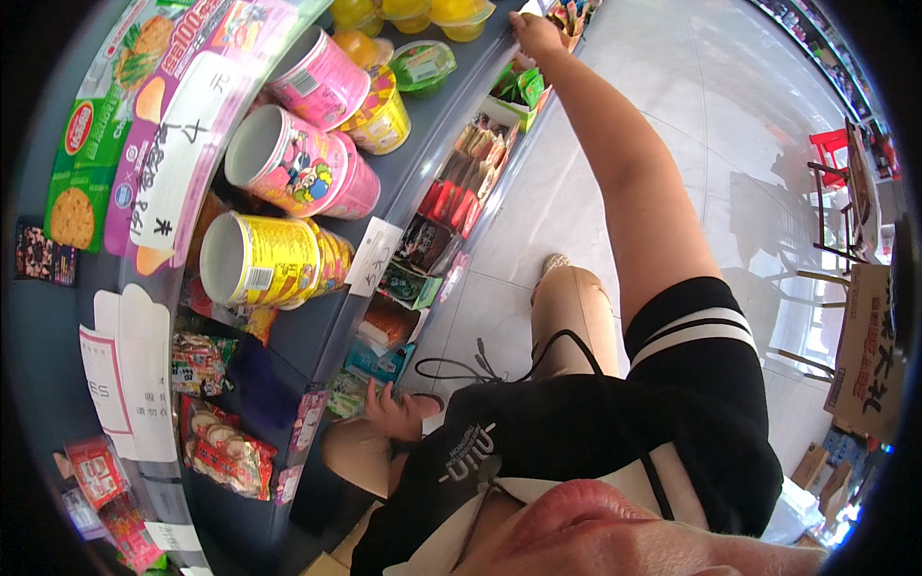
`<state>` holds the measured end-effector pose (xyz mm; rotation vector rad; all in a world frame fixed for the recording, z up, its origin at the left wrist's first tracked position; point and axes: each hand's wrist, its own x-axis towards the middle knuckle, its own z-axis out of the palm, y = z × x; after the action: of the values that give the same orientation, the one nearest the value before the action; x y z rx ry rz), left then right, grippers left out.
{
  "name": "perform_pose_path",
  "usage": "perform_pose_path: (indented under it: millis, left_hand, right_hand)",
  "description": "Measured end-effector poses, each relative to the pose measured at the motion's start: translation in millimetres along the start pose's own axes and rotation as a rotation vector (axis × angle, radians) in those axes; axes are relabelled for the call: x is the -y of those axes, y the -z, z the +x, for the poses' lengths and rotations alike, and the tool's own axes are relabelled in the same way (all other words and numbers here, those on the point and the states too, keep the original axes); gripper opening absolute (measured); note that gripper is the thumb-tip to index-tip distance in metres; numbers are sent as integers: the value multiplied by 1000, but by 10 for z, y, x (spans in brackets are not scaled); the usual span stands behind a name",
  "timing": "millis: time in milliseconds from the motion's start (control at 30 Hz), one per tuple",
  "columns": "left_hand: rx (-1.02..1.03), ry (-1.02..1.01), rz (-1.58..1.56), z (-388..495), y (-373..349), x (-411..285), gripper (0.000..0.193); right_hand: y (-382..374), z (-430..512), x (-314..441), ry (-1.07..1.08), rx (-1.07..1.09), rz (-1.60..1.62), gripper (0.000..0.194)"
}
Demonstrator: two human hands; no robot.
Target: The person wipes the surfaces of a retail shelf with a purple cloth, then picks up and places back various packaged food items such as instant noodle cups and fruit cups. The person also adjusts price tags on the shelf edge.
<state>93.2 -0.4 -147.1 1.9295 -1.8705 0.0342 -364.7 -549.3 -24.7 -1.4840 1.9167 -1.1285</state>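
My right hand [536, 34] reaches far forward, its fingers curled at the front edge of the upper shelf [432, 155]. My left hand [392, 414] is low by the shelf unit, fingers apart, next to a green packet [347, 392]; no held item shows. On the upper shelf, pink paper tubs [288, 162] and yellow printed tubs [263, 259] lie on their sides. Another yellow tub [378, 119], yellow jelly cups [461, 16] and a green cup [423, 66] are farther along. A handwritten price card [374, 255] is on the shelf edge.
Boxes of small packets [450, 205] line a lower shelf. Cracker and chip packs [79, 180] are at the left, with bagged snacks [227, 446] below. At the right are a red stool [830, 155], chair or table legs and a cardboard box [868, 345]. My bent leg [573, 317] is above pale floor tiles.
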Motion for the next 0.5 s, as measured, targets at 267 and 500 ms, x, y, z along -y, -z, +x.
perform_pose_path:
  millis: [267,500]
  left_hand:
    - [-37,-23,-16,-30,-47,55,39]
    - [1,38,-28,-71,60,-1,37]
  right_hand:
    - [-372,711,-664,69,-140,-354,34]
    - [-358,-361,-524,-126,-24,279,58]
